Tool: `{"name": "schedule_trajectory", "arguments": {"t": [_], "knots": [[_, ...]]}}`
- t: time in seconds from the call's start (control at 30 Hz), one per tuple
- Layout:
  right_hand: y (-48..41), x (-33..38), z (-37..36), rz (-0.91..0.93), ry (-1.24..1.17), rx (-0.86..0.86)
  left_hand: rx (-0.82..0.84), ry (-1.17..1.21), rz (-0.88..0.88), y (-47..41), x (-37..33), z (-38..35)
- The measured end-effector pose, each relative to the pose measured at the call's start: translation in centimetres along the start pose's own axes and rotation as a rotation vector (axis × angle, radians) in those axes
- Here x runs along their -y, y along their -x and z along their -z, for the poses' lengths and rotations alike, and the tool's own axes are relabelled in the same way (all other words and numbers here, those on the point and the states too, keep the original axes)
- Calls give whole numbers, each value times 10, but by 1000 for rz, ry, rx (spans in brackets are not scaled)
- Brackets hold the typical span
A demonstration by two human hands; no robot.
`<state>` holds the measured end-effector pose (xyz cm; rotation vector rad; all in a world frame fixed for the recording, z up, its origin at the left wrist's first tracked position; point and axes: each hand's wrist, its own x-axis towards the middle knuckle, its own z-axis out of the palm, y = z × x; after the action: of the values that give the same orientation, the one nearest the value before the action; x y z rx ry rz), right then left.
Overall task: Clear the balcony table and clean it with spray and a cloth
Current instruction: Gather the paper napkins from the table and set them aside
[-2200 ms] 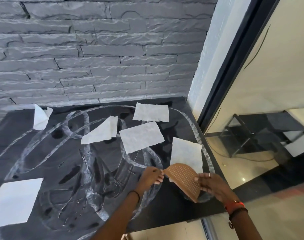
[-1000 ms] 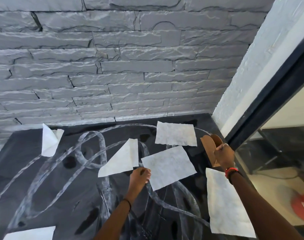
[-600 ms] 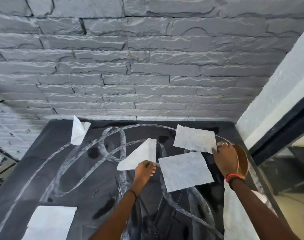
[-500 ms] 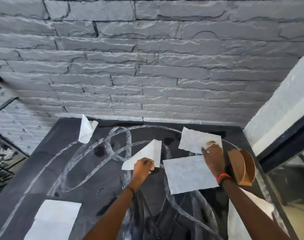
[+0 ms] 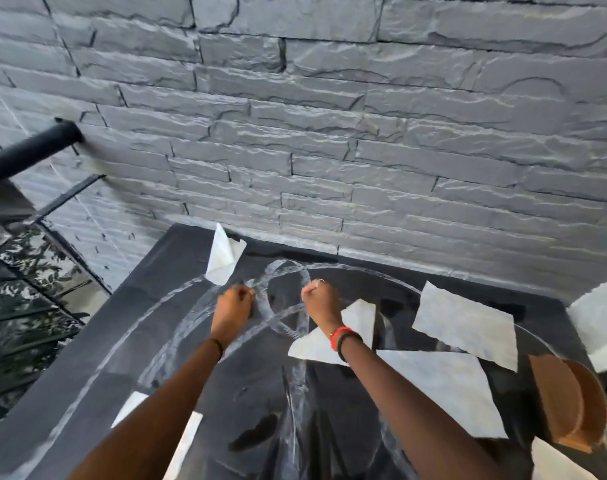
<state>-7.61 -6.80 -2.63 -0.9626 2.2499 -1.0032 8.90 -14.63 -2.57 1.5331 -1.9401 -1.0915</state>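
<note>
Balcony table strewn w/ paper napkins. Folded brown mat lies at R edge, prob. to free hands. L hand and R hand apart, fingers curled, grip unclear. Prob. reaching for far napkin.

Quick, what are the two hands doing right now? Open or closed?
Left hand: closed, fingers curled, nothing seen in it.
Right hand: fingers curled; whether it pinches something cannot be told.
</note>
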Motion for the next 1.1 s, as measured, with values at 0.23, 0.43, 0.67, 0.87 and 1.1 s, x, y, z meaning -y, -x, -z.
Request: {"name": "schedule_trajectory", "arguments": {"t": [0.23, 0.43, 0.67, 0.87, 1.1], "knots": [[-53, 54, -77, -42, 54, 174, -181, -101, -95, -82, 48, 39], [-94, 73, -125, -67, 141, 158, -112, -240, -145, -131, 78, 41], [-133, 68, -161, -165, 106, 125, -44, -390, -266, -162, 98, 29], [-141, 69, -172, -122, 68, 88, -68, -474, -284, -181, 104, 27], [-138, 71, -169, -95, 30, 103, -76, -489, -236, -194, 102, 24]]}}
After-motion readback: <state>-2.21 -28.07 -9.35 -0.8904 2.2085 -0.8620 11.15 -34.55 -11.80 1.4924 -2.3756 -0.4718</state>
